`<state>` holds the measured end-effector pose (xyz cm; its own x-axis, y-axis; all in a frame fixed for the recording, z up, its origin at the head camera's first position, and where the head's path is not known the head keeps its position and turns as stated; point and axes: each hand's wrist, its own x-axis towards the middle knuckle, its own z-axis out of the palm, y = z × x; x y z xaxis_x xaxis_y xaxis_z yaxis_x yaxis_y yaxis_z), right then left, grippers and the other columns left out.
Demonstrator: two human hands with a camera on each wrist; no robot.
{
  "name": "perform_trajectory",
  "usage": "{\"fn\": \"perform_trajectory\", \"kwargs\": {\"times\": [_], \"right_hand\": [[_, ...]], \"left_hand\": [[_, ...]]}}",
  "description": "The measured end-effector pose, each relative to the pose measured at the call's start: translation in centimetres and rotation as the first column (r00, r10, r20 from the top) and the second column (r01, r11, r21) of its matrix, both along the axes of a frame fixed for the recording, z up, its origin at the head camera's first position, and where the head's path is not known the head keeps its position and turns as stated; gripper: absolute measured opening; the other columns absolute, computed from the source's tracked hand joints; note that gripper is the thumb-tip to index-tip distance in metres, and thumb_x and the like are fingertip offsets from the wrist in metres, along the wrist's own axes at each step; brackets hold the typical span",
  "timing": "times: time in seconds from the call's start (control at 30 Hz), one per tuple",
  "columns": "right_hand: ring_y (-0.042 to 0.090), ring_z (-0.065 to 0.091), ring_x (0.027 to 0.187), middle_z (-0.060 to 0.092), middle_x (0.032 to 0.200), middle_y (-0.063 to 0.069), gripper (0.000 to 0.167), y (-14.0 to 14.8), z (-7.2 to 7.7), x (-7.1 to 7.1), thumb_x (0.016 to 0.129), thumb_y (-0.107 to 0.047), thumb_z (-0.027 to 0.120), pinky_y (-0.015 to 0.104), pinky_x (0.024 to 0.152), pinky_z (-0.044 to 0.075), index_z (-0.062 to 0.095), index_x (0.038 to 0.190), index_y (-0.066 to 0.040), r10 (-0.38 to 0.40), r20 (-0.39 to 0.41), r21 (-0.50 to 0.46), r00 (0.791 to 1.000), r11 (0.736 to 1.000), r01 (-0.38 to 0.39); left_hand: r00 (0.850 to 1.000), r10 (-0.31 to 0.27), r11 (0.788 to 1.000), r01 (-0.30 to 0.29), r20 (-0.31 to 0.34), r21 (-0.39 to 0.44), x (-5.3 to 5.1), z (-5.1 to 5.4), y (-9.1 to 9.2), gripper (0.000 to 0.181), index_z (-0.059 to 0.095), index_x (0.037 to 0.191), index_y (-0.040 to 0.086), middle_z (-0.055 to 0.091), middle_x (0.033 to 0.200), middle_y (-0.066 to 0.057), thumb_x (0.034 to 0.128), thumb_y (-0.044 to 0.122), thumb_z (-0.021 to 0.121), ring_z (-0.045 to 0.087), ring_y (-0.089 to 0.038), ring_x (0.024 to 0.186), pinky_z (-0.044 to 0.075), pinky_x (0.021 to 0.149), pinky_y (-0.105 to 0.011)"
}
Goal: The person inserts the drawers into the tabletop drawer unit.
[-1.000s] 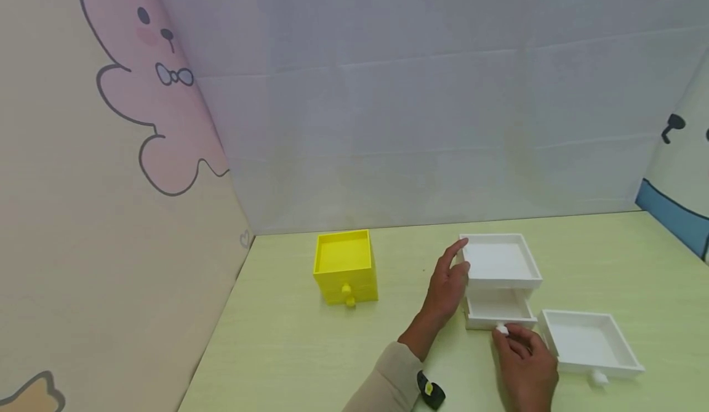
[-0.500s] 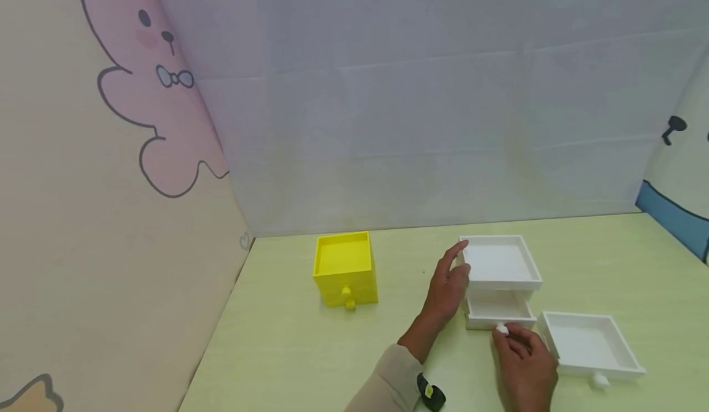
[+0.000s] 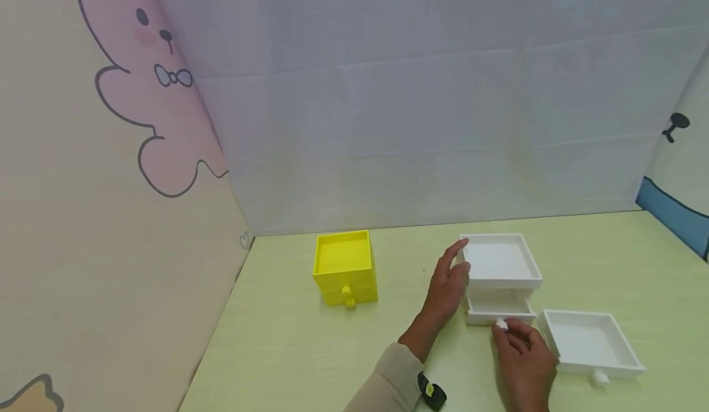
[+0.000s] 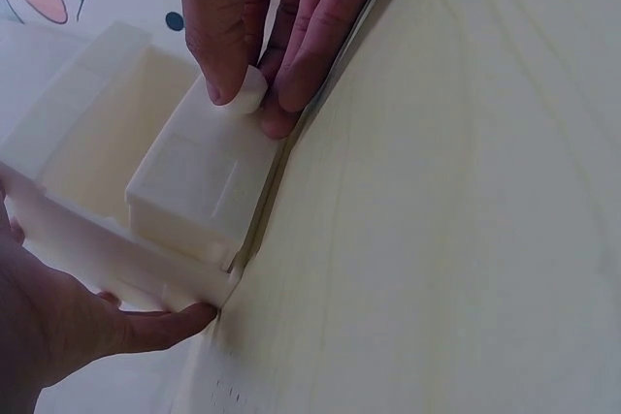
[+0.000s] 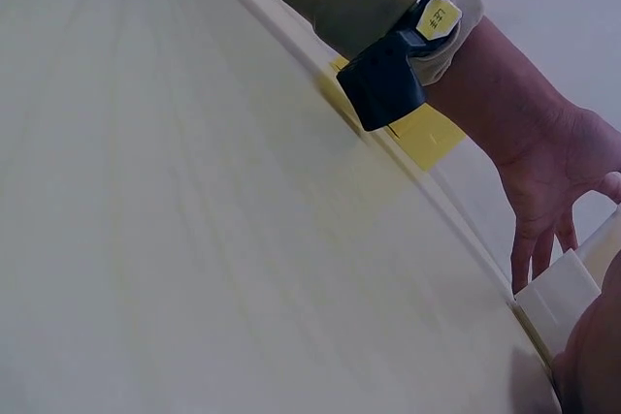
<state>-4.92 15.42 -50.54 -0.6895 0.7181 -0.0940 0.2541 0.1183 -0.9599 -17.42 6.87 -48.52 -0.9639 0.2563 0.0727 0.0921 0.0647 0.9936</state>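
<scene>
A small white two-level cabinet (image 3: 501, 258) with a tray-like top stands on the right half of the table. Its lower drawer (image 3: 498, 319) is partly out; the slot above it gapes with no drawer inside. My right hand (image 3: 526, 363) pinches that drawer's round white knob (image 3: 501, 325) between thumb and fingers, also seen in the left wrist view. With extended fingers, my left hand (image 3: 447, 289) rests against the cabinet's left side, one fingertip at the top rim. A separate white drawer (image 3: 589, 340) with a knob lies on the table, right of my right hand.
To the left stands a yellow cabinet (image 3: 344, 267) of similar build, its two knobs facing me. A pale wood-grain table (image 3: 277, 350) meets a white cloth backdrop (image 3: 432, 122). A cartoon-printed wall (image 3: 111, 246) rises at the left.
The lower drawer has slid slightly inward, with my right hand moving along on its knob. My left hand, the loose drawer and the yellow cabinet stay in place.
</scene>
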Motion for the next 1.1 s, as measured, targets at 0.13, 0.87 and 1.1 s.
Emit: {"fn": "perform_trajectory", "kwargs": {"times": [0.13, 0.87, 1.1], "right_hand": [[-0.019, 0.056, 0.066, 0.062, 0.071, -0.028, 0.027, 0.0, -0.2, -0.2, 0.088, -0.009, 0.074, 0.005, 0.062, 0.045, 0.065, 0.111, 0.002, 0.004, -0.016, 0.001, 1.0, 1.0, -0.004], [-0.024, 0.054, 0.074, 0.073, 0.105, 0.01, 0.041, -0.4, -0.3, -1.5, 0.091, -0.013, 0.071, 0.003, 0.069, 0.044, 0.055, 0.126, 0.0, 0.072, -0.026, 0.03, 0.997, 0.997, -0.072], [-0.019, 0.058, 0.08, 0.069, 0.099, -0.006, 0.049, -0.6, -0.5, -1.7, 0.089, 0.0, 0.069, 0.006, 0.074, 0.048, 0.045, 0.132, 0.005, 0.117, -0.111, -0.058, 0.987, 0.991, -0.124]], "left_hand": [[1.0, -0.007, 1.0, 0.007, 0.001, 0.01, 0.0, 0.1, 0.0, 0.043, 0.053, 0.137, 0.049, 0.046, 0.137, 0.021, 0.0968, 0.033, 0.049, 0.049, -0.012, 0.106, 0.04, 0.092, -0.038], [1.0, -0.023, 0.999, 0.024, -0.018, 0.045, -0.1, 0.4, -0.1, 0.043, 0.054, 0.137, 0.043, 0.044, 0.147, 0.017, 0.097, 0.029, 0.049, 0.046, -0.01, 0.122, 0.038, 0.104, -0.039], [1.0, -0.017, 1.0, 0.017, -0.01, 0.025, 0.1, 0.4, -0.1, 0.043, 0.053, 0.137, 0.045, 0.043, 0.148, 0.019, 0.0973, 0.031, 0.048, 0.041, -0.01, 0.134, 0.035, 0.109, -0.043]]}}
